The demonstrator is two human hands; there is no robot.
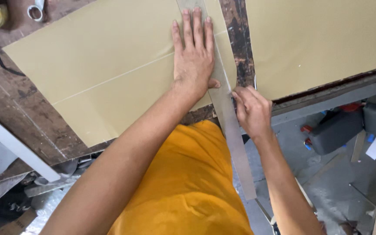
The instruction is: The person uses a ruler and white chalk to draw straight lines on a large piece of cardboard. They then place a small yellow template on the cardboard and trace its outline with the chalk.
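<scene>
Orange fabric of my shirt [188, 187] fills the near view, with both forearms reaching out over it. My right hand [251, 111] sits at the counter [27, 113] edge, fingers curled and pinched as if around a small tool at the ruler's right side; the tool itself is too hidden for me to name. A long steel ruler [229, 126] runs from beyond the counter edge up across a tan sheet [101, 56]. It looks thin, stiff and slick, so I judge it will slide unless pressed flat from above. My left hand [194, 52] does that, palm down, fingers spread straight, wrist flat. The sheet looks light and rigid, with a fine scored line across it. Farther right lies a second tan sheet [318, 39]. Hands are apart.
</scene>
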